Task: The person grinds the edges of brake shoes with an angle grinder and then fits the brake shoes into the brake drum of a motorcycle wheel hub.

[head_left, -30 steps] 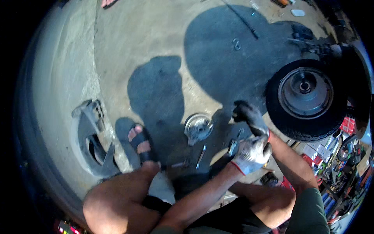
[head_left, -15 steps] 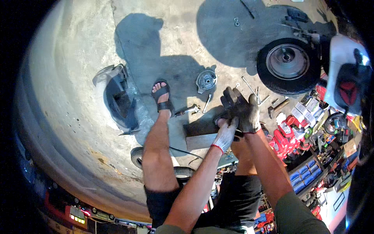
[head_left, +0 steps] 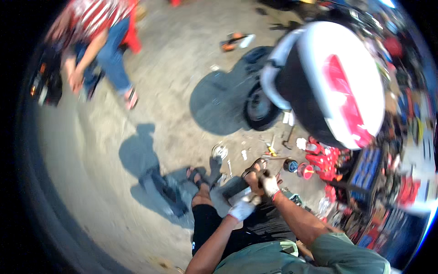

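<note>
My left hand, in a pale glove, is low over my lap beside my right leg. My right hand, in a pale glove with a dark palm, is just above it near my right knee. Both are blurred; their finger shapes and any contents are unclear. Beyond them lie a round metal hub part, a wrench and other small tools on the concrete floor. A dark tyre shows beside a white, red and black scooter, farther up at the right.
Another person in jeans sits at the upper left by a red seat. A dark curved panel lies left of my legs. A blue-bin organiser, red cases and cluttered tools line the right.
The view has swung up, bringing the seated person and more of the scooter into sight. My right hand, spread half a second ago, now looks less spread, though it is blurred.
</note>
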Demonstrator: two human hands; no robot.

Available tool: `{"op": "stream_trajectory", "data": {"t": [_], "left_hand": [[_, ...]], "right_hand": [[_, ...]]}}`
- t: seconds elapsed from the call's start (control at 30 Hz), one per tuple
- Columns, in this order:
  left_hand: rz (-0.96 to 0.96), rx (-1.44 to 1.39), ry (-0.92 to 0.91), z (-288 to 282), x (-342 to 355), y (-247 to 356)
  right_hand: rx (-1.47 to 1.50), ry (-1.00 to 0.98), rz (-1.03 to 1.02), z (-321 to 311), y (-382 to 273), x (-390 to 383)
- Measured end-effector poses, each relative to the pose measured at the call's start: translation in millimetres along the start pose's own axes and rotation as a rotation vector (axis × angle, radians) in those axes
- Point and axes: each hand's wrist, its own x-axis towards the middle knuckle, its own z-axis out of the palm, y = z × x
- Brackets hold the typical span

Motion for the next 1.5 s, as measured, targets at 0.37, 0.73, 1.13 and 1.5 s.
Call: {"op": "stream_trajectory", "data": {"t": [0.37, 0.73, 1.13, 1.5], "left_hand": [[-0.451, 0.918, 0.287, -163, 15, 14], [-0.333, 0.966, -0.006, 74, 205, 86], [-0.285, 1.149, -0.453, 450, 345, 156], [0.213, 2.495, -1.292, 641, 520, 87]], "right_hand": [[-0.142, 0.367, 0.587, -227, 143, -202], [0.849, 0.396, 0.969, -275, 287, -298], [1.602, 0.923, 0.593, -377, 348, -262], [1.311, 1.141, 0.674, -475, 354, -264]]}}
